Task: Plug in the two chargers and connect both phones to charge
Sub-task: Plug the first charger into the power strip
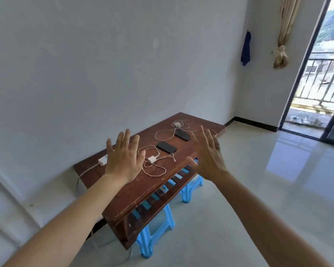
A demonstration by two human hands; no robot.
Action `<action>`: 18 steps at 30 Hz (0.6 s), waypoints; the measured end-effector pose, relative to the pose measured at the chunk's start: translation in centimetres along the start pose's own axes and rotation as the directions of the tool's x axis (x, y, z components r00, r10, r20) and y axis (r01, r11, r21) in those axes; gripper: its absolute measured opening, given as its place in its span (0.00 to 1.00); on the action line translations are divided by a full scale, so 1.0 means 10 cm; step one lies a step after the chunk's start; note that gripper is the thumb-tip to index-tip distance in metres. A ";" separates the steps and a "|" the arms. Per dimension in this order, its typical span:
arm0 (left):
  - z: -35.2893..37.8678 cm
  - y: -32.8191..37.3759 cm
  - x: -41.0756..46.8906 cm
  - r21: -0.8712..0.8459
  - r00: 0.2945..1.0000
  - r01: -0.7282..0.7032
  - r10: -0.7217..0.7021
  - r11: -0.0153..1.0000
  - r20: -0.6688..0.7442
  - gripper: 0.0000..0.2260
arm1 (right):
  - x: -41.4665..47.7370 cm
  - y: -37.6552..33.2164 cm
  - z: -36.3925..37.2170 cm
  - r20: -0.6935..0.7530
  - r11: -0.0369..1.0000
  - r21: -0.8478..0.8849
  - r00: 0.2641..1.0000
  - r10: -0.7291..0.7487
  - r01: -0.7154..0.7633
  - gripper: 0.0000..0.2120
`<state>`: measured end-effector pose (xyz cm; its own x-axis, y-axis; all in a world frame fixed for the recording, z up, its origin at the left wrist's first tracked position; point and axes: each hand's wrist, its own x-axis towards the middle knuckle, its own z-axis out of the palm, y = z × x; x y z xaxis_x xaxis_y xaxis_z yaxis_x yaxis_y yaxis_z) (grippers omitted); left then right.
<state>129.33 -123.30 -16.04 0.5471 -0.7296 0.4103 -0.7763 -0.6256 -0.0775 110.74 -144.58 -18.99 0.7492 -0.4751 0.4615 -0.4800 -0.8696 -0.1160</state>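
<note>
both hands raised in front of the camera, palms away, fingers spread wide, holding nothing: left hand [123, 160] over the near-left part of the table, right hand [208, 157] over its front edge. low wooden table [143, 189] is dark reddish-brown, rectangular, worn glossy top with scuffed edges, slatted shelf underneath; its long axis runs from near-left to far-right along the wall. two blue plastic stools [154, 232] are tucked under it, moulded and smooth. white power strip [103, 160] lies at the near-left end of the tabletop, partly hidden behind the left hand, its white cord dropping off the table edge toward the wall. near charger [152, 159] is a small white boxy block, lying unplugged on the wood just right of the left hand, with its thin pale cable [154, 170] in loose loops around it. near phone [166, 147] is a flat black glossy slab, face up or down cannot tell, long axis pointing toward the right and slightly nearer. far phone [182, 134] is the same shape, roughly parallel to it, further along the table. far charger [177, 124] is a small white block near the far end, its thin cable [162, 134] looping beside the far phone. whether either cable tip is in a phone cannot be told. floor is pale glossy tile, wall plain white.
</note>
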 end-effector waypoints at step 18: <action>2.53 -0.63 1.86 -0.007 0.902 0.277 -0.258 0.961 0.347 0.31 | 2.54 0.45 2.47 0.344 0.965 0.074 0.902 -0.261 0.251 0.37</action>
<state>152.29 -139.91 -30.88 0.8020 -0.5927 0.0748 -0.5965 -0.8013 0.0458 138.89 -163.88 -29.56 0.9581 -0.2477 0.1441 -0.2413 -0.9686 -0.0607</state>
